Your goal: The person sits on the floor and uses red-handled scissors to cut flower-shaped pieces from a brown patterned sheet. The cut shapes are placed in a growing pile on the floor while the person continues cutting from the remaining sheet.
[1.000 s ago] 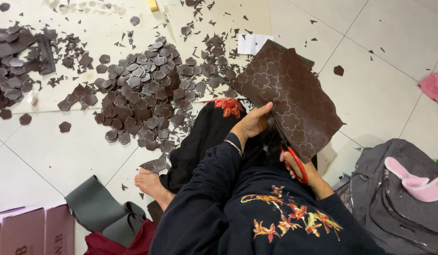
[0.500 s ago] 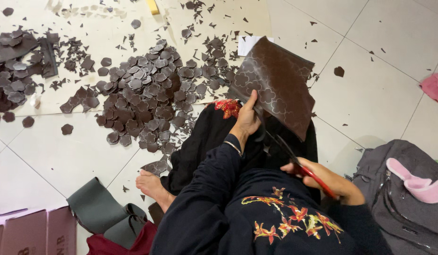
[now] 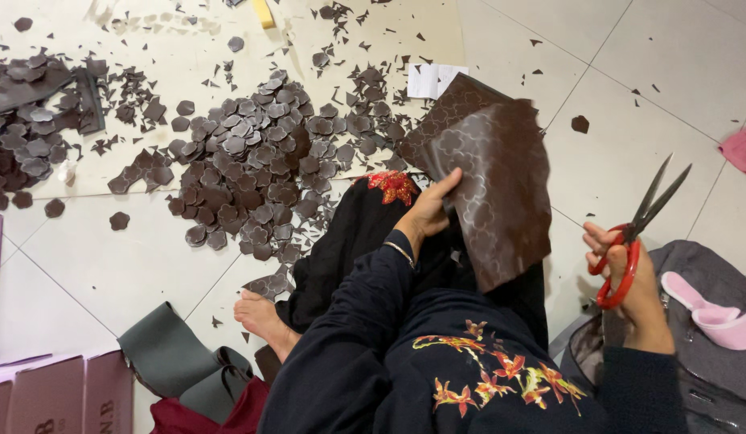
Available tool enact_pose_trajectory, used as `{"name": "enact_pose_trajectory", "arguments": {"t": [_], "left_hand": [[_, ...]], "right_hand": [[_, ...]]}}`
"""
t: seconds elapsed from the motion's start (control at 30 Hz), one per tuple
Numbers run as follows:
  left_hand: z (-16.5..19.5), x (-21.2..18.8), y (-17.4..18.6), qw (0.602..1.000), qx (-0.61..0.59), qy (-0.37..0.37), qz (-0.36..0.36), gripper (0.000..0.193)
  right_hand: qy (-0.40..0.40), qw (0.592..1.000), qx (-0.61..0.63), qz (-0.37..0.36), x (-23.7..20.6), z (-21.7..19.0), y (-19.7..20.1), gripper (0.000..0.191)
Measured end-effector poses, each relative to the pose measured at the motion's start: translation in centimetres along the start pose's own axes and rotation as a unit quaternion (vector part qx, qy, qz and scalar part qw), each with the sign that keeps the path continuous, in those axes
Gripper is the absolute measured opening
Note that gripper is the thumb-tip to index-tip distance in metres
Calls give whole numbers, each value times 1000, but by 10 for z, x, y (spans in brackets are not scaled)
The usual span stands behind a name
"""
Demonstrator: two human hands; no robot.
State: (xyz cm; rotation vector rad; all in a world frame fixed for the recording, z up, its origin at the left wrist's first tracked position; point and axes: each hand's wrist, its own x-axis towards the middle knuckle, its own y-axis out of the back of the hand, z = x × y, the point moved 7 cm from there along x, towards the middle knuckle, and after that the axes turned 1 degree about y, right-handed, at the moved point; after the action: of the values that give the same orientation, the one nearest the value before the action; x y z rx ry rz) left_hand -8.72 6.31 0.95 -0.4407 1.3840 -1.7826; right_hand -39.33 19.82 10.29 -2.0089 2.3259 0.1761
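The left hand [image 3: 428, 215] pinches the dark brown patterned sheet [image 3: 493, 189] above the lap; the right hand [image 3: 630, 273] grips red-handled scissors [image 3: 634, 233], blades parted, well apart. A heap of cut brown pieces [image 3: 252, 173] covers the floor [image 3: 630, 64] beyond.

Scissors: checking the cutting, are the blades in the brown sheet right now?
No: the scissors are held open, clear of the sheet.

Left hand [image 3: 428, 215] gripping edge of dark brown sheet [image 3: 493, 185] marked with flower outlines, held upright over lap. Right hand [image 3: 630, 277] well apart, holding red-handled scissors [image 3: 637, 229], blades parted, pointing up. Heap of cut brown flower shapes [image 3: 244, 173] on tiled floor [image 3: 646, 56].
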Motion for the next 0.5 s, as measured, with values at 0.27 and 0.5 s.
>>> {"name": "enact_pose_trajectory", "arguments": {"t": [0.27,0.5], "left_hand": [[-17,-10,-13,990,95,89,-46,42],[-9,-2,0,943,322,11,85,46]], "right_hand": [[-93,992,-81,29,1,68,-9,30],[-78,990,-107,48,0,41,-22,37]]}}
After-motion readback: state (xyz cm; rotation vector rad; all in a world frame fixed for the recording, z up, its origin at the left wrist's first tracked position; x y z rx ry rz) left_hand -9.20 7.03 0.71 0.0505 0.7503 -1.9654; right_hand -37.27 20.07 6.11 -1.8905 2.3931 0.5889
